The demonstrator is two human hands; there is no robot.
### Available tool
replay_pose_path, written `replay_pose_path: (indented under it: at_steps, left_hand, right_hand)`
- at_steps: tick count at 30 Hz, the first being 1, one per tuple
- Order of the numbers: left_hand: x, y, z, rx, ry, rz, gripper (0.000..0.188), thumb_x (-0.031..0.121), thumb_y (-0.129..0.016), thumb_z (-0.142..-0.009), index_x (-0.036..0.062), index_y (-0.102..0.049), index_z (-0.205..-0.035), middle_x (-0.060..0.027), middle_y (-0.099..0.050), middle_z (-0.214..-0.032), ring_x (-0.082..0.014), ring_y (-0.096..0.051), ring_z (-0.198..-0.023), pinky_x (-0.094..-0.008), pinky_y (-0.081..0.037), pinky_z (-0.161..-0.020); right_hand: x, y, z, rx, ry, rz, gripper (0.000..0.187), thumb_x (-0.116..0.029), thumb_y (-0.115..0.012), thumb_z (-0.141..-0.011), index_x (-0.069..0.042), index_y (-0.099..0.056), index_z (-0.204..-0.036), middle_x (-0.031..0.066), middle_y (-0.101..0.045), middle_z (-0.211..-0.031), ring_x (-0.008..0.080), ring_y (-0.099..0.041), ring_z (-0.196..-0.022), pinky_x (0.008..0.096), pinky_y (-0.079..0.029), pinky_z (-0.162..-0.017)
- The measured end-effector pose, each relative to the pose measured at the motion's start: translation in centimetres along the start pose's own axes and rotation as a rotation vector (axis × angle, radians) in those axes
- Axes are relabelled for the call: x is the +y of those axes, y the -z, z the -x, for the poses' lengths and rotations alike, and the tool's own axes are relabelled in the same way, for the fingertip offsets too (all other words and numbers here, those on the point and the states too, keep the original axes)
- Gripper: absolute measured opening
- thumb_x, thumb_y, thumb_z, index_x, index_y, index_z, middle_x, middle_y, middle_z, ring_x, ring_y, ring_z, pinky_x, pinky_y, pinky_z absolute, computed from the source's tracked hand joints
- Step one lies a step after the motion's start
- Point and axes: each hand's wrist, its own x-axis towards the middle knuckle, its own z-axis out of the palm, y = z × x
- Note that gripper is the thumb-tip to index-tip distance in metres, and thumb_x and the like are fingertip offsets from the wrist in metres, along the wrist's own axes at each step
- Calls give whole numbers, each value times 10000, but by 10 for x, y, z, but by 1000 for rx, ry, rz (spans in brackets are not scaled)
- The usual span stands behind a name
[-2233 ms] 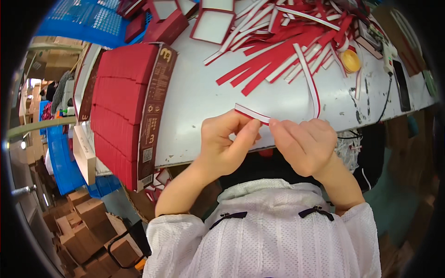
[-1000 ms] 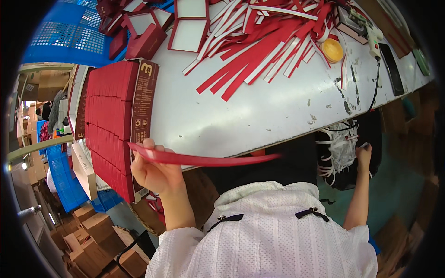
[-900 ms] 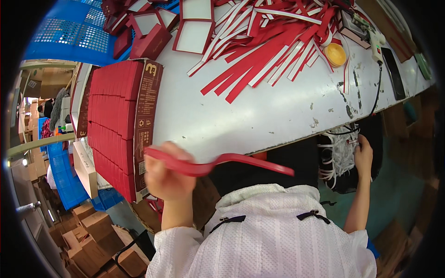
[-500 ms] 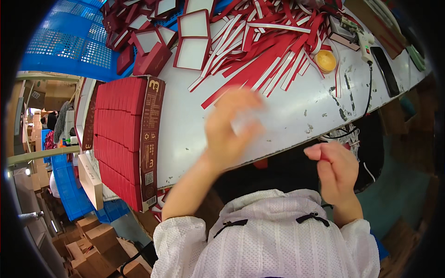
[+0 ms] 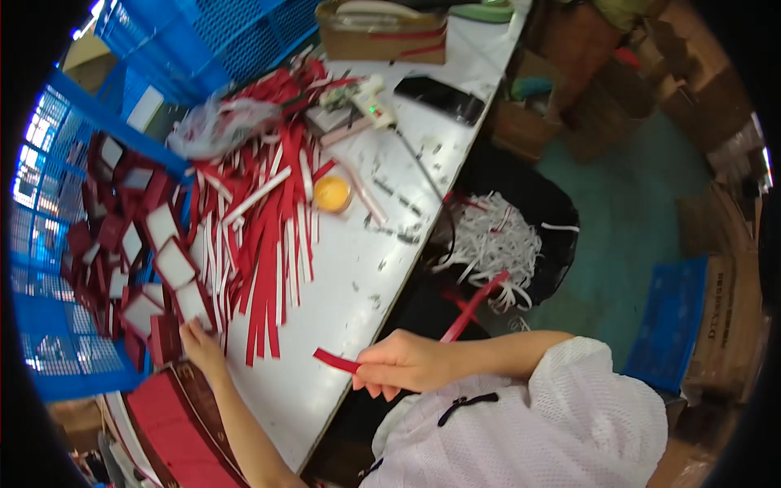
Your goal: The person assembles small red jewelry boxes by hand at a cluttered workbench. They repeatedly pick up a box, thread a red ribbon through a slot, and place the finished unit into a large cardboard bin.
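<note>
My right hand (image 5: 399, 362) pinches a red ribbon strip (image 5: 335, 361) near its end. A short piece sticks out left of the fingers, and the rest trails behind the hand toward the floor side of the table. At the left, my left hand (image 5: 202, 348) has its fingertips closed on the near edge of an open dark-red box (image 5: 193, 302) with a white inside. Beside that hand stands another small dark-red box (image 5: 165, 338). Many red and white strips (image 5: 268, 276) lie spread on the white table (image 5: 358, 268), right of the open box.
A blue crate (image 5: 73, 366) holds a heap of red boxes (image 5: 114, 244). A yellow round tub (image 5: 332, 193), a power strip (image 5: 374, 110) and a black phone (image 5: 439, 99) lie farther back. White strip scraps (image 5: 496, 236) fill a black bag beside the table. A packed carton (image 5: 183, 431) stands near left.
The view has swung to the right. My left hand has moved from above the table to the boxes. My right hand has come forward over the table edge with the ribbon strip.
</note>
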Motion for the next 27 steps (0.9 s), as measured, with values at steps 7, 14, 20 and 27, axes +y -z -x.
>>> replay_pose_path:
  at_steps: [7,14,20,27]
  left_hand:
    - [43,-9,0,-205,-133,-334,190,157,-472,-825,-32,-492,-811,-166,-518,-838,-295,-502,-725,-364,-395,-638]
    - [32,10,1,-77,-197,-265,155,110,-461,-819,-41,-497,-825,-190,-509,-842,-350,-483,-770,-391,-386,-681]
    - [46,31,18,-205,-254,-448,139,126,-526,-769,3,-482,-722,-163,-498,-761,-344,-463,-788,-414,-368,-689]
    - [55,78,38,-78,-278,-389,269,141,-585,-718,10,-479,-928,-171,-469,-1017,-360,-416,-1010,-440,-314,-893]
  right_hand:
    - [6,1,0,26,-23,-89,258,-230,-378,-881,-16,-519,-852,23,-505,-639,74,-495,-514,191,-397,-467]
    - [-2,8,0,30,-100,-181,259,-226,-384,-883,-14,-531,-865,18,-523,-659,69,-508,-522,183,-394,-445]
    - [-24,25,4,143,7,-247,256,-175,-397,-873,39,-538,-870,108,-572,-667,132,-537,-494,219,-438,-449]
    - [-80,45,-6,417,336,-278,244,-243,-436,-853,-15,-513,-811,68,-507,-550,96,-399,-337,202,-326,-305]
